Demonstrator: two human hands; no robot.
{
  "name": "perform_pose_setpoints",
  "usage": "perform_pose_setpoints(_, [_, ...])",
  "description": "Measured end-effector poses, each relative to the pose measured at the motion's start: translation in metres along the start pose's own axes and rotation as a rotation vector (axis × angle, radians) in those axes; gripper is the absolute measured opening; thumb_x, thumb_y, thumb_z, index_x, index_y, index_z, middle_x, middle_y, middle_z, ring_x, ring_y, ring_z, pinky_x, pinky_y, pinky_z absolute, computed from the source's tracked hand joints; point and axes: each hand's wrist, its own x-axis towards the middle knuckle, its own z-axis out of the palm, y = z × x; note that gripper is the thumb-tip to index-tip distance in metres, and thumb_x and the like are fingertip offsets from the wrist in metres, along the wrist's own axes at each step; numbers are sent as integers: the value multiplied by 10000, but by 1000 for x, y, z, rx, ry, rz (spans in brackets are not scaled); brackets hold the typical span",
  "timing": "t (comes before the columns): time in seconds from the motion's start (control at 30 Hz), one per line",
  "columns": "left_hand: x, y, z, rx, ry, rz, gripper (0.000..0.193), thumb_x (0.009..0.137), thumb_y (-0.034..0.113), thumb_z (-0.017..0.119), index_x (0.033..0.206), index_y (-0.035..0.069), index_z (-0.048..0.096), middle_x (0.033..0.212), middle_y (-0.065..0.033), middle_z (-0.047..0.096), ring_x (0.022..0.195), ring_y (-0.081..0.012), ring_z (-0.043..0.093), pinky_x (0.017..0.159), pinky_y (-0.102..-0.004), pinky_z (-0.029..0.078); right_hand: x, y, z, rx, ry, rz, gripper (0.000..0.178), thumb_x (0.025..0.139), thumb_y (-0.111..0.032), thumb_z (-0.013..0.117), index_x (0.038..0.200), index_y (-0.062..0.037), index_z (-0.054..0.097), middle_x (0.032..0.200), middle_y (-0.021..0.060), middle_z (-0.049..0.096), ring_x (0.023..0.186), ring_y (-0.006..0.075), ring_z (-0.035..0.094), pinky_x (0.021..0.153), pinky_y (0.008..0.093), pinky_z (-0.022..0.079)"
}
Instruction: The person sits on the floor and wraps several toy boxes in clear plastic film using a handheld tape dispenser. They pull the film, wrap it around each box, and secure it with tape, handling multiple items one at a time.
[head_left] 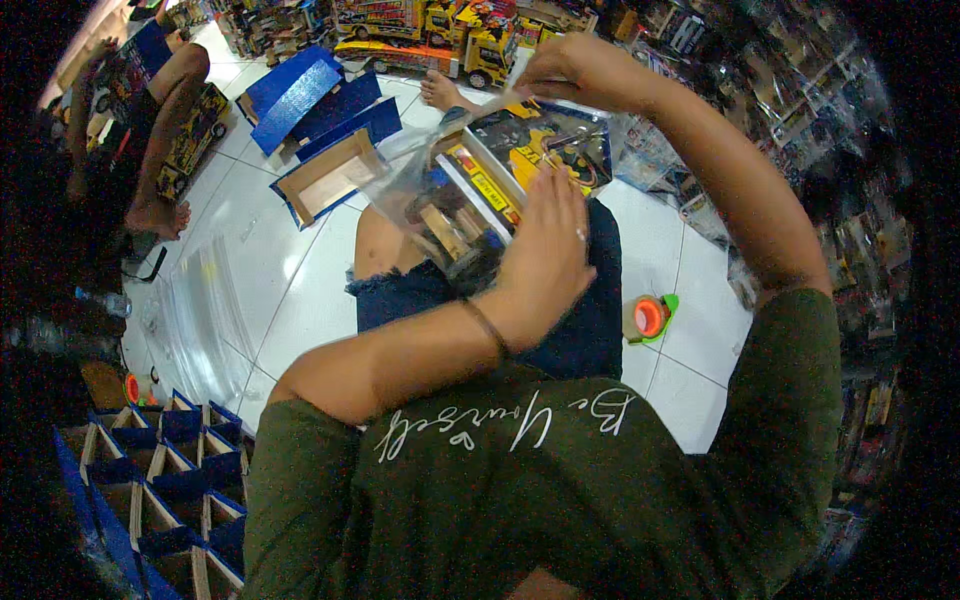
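Note:
A boxed toy truck with a yellow and red panel lies tilted over my lap. Clear plastic bag film wraps loosely around it. Behind the panel, the box shows a dark printed face with yellow pictures. My left hand rests flat across the right side of the package, fingers stretched out. Raised at the far end, my right hand has its fingers pinched together at the edge of the plastic bag. Its fingertips are partly hidden.
Blue cardboard boxes stand on the white tiles at the far left. Flat plastic sleeves lie left. A tape roll sits right of my lap. Divided blue boxes fill the near left. Another person's leg is far left.

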Motion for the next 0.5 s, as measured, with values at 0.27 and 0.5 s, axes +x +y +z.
perform_pose_setpoints(0.27, [21,-49,9,-6,-3,-198,1100,693,765,481,1312,-134,349,1374,-286,362,1316,-381,299,1078,-553,150,-49,-10,40,-136,277,-252,273,838,-178,612,1079,-51,633,1065,83,647,1015,261,582,882,385,462])
perform_pose_setpoints(0.5, [21,-57,22,-83,87,-167,1113,702,792,419,1309,-140,358,1377,-303,345,1323,-398,276,1079,-552,144,-67,-26,50,-170,173,-291,394,765,-144,556,1145,-43,577,1146,111,597,1095,286,534,965,387,410])
